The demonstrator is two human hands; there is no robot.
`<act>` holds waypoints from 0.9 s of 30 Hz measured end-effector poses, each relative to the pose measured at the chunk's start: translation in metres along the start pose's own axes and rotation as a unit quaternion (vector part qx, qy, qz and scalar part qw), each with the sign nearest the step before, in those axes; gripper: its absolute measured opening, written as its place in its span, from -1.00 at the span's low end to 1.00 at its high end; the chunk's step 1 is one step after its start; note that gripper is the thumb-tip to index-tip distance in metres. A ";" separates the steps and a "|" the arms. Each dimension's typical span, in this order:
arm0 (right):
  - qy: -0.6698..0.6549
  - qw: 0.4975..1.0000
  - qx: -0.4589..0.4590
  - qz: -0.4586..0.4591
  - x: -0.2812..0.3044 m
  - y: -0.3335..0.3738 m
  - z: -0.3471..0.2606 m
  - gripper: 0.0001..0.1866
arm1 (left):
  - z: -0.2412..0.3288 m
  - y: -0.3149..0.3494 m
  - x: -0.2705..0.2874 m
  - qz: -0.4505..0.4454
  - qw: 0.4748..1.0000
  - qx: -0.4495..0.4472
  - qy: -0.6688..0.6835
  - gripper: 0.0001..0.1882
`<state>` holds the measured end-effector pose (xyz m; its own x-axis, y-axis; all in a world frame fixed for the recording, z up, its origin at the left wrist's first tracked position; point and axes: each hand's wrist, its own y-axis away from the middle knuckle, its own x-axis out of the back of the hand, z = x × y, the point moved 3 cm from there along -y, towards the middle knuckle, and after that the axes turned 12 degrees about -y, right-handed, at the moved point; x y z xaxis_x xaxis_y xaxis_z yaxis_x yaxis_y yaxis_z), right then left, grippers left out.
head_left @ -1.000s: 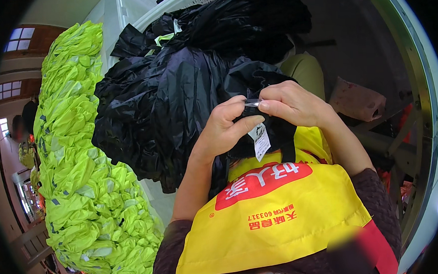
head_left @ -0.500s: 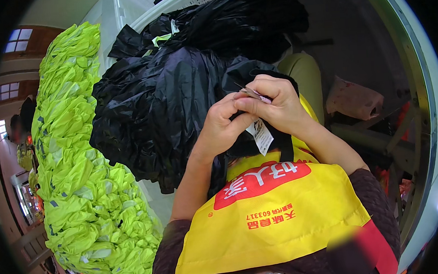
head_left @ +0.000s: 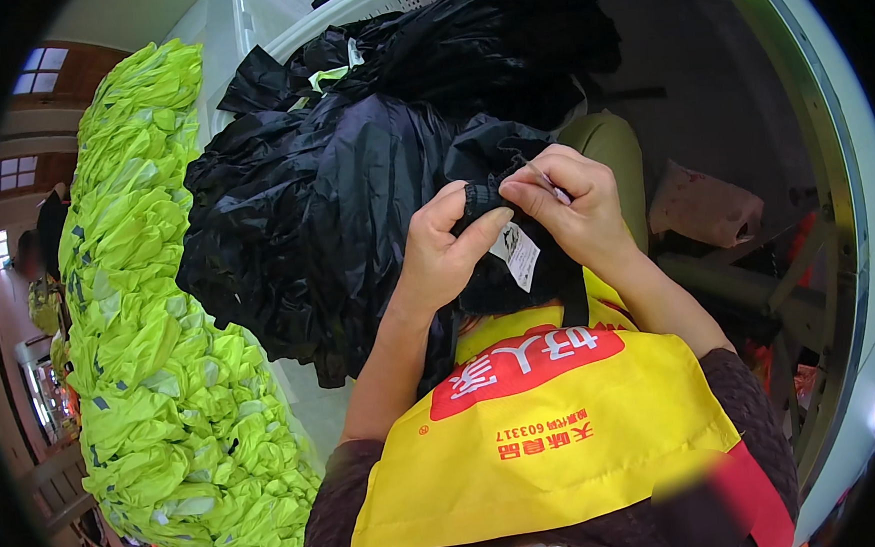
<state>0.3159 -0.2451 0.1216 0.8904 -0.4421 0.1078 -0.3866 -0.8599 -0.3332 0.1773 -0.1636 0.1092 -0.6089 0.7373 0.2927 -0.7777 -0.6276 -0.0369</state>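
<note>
A black garment (head_left: pixel 494 140) of thin fabric lies over my lap, with a gathered edge raised between my hands. My left hand (head_left: pixel 444 251) is closed on that edge, thumb on top. Thumb and fingers of my right hand (head_left: pixel 576 205) pinch the edge just beside it. A slim, pale-handled small tool (head_left: pixel 554 188) is also held in my right hand; its working end is mostly hidden by the fingers. Below the hands hangs a white label (head_left: pixel 518 257) with dark print, attached to the garment.
More black garments (head_left: pixel 294 212) are heaped to the left and ahead, by a white plastic basket (head_left: pixel 266 13). A long pile of neon-yellow garments (head_left: pixel 160 321) runs along the left. Right: a metal frame (head_left: pixel 810 301) and a pinkish package (head_left: pixel 706 203). My yellow apron (head_left: pixel 560 477) covers my front.
My hands were together with the tool's pointed metal end showing between them. They have drawn slightly apart, exposing the gathered black edge, and the tool has turned back into my right hand.
</note>
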 end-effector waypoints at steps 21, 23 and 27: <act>0.066 0.981 -0.054 -0.177 0.017 -0.005 0.008 -0.67 | -0.010 -0.002 -0.001 -0.009 0.998 0.020 0.066 -0.91; 0.083 0.979 -0.047 -0.180 0.017 -0.006 0.009 -0.67 | -0.009 -0.003 0.000 -0.010 0.998 0.018 0.054 -0.91; -0.029 0.990 -0.090 -0.109 0.022 -0.004 0.015 -0.67 | -0.009 -0.003 0.000 -0.012 0.998 0.025 0.055 -0.91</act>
<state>0.3408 -0.2471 0.1110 0.9674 -0.2309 0.1037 -0.2163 -0.9669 -0.1353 0.1784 -0.1597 0.1005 -0.6055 0.7735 0.1870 -0.7853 -0.6189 0.0169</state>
